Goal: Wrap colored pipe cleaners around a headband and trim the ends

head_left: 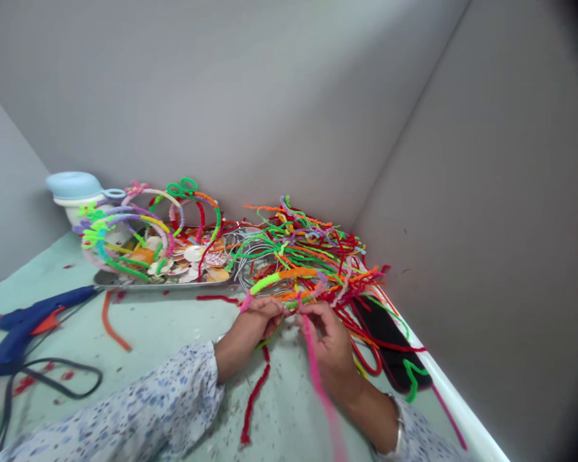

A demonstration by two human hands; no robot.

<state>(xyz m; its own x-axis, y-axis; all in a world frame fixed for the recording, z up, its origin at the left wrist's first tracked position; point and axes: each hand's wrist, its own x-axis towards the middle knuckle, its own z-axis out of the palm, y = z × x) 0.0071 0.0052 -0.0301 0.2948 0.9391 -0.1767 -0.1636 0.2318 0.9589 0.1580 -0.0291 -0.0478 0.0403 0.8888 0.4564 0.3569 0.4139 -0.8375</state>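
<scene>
My left hand [257, 324] is closed, its fingers pinching a hoop-shaped headband [282, 276] wrapped in pink, lime, orange and purple fuzzy stems. Close by on the right, the fingers of my right hand [328, 343] pinch a pink pipe cleaner [313, 366] against the lower part of the hoop. Its long tail hangs toward me and blurs near the bottom of the view. My fingertips partly cover where the stem meets the hoop. Below my hands a dark red pipe cleaner [255, 401] lies on the table.
Behind sits a metal tray [149, 283] of shells with several wrapped headbands on it. A pile of pipe cleaners [313, 237] covers bare wire hoops [250, 256]. A blue glue gun [38, 314] with its cord is left, a phone [385, 343] right, a lidded cup [77, 192] back left.
</scene>
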